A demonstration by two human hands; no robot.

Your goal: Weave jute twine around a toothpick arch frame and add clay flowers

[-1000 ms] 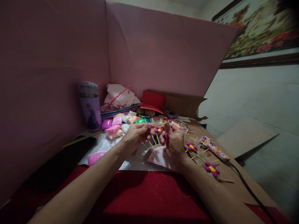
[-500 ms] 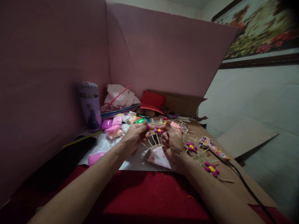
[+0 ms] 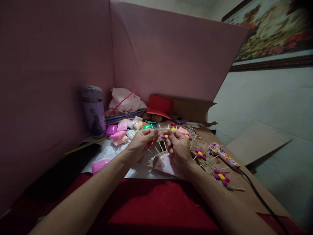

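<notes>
My left hand (image 3: 146,141) is closed in a pinch, thumb against fingers; whatever lies in it, if anything, is hidden. Close by on the right, my right hand (image 3: 180,148) also pinches, and its fingertips hide what may be between them. Both are raised over a fan-shaped piece of woven twine (image 3: 206,165) with thin sticks poking out round its edge. Purple-petalled flowers with yellow middles, such as this clay flower (image 3: 221,177), sit along the weave. A spotted pale cloth panel (image 3: 164,164) fills the lower part of the fan, partly behind my right hand.
Soft clay packets (image 3: 119,134) lie in a pile at the left, near a purple tumbler (image 3: 94,112). A glue gun-like tool in flowered wrap (image 3: 223,155) rests at the right, its black cord (image 3: 260,195) trailing forward. Pink panels (image 3: 171,49) stand behind.
My right hand has turned, its thumb and fingers now pointing more to the left. The purple bit seen at my left fingertips is no longer visible. The woven piece stays in place.
</notes>
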